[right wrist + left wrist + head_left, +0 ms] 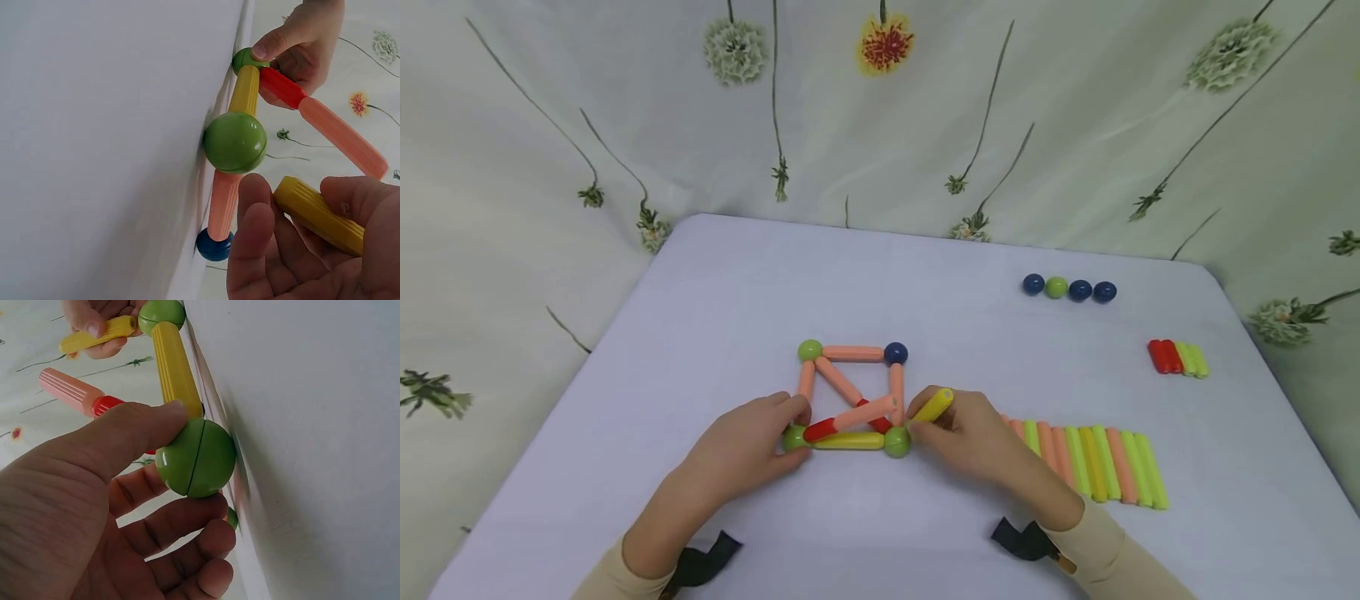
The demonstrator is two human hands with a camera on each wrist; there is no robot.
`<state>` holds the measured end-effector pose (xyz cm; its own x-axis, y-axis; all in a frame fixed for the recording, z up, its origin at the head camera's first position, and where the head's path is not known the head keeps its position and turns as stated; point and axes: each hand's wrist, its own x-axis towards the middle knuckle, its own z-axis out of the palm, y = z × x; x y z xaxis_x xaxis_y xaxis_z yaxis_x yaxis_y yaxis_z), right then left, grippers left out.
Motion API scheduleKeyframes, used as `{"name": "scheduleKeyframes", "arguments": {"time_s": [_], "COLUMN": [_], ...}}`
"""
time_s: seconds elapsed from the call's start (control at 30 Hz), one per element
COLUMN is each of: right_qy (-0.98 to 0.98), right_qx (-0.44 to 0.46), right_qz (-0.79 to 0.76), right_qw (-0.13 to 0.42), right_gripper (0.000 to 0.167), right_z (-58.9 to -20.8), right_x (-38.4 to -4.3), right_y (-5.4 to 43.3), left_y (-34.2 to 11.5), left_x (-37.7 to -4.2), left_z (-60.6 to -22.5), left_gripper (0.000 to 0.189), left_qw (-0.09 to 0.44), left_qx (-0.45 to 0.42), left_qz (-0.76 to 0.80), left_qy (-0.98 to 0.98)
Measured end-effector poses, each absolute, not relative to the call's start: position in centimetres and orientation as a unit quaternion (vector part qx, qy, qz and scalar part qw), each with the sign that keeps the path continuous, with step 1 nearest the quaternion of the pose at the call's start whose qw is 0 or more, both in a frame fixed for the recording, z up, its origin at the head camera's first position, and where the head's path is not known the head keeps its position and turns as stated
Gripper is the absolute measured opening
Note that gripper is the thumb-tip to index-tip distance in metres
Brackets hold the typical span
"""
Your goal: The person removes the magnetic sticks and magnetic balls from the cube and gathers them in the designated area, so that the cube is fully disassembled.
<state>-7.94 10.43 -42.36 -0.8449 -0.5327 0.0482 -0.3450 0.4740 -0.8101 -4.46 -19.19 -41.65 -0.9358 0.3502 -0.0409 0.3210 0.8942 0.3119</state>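
Note:
My left hand pinches a green ball at the near left corner of a ball-and-rod frame. From this ball a red-and-salmon rod slants upward, its salmon end free. A yellow stick joins the ball to another green ball at the near right corner. My right hand holds a second yellow stick between thumb and fingers, tilted, its tip just apart from that right ball. At the back corners are a green ball and a blue ball, with salmon rods and a diagonal between corners.
A row of salmon, green and yellow sticks lies right of the frame, partly behind my right forearm. Farther back are several balls in a line and short red and green rods. A flowered cloth hangs behind the table.

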Motion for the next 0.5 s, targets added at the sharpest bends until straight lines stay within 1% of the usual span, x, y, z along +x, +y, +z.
{"name": "scheduleKeyframes", "arguments": {"time_s": [0.17,0.33,0.5], "right_qy": [0.856,0.876,0.897], "right_qx": [-0.226,-0.204,-0.193], "right_qz": [-0.452,-0.426,-0.393], "right_qw": [0.112,0.097,0.062], "right_gripper": [0.012,0.029,0.044], "right_z": [-41.9,-41.6,-41.5], "right_x": [-8.1,-8.0,-7.8], "right_y": [12.1,14.2,16.6], "left_y": [-19.0,-18.9,-18.9], "left_x": [-4.6,-4.5,-4.4], "left_z": [-41.5,-41.6,-41.5], "left_gripper": [0.03,0.032,0.033], "left_qw": [0.047,0.044,0.042], "left_qx": [0.174,0.176,0.176], "left_qz": [0.146,0.141,0.14], "left_qy": [0.973,0.973,0.974]}}
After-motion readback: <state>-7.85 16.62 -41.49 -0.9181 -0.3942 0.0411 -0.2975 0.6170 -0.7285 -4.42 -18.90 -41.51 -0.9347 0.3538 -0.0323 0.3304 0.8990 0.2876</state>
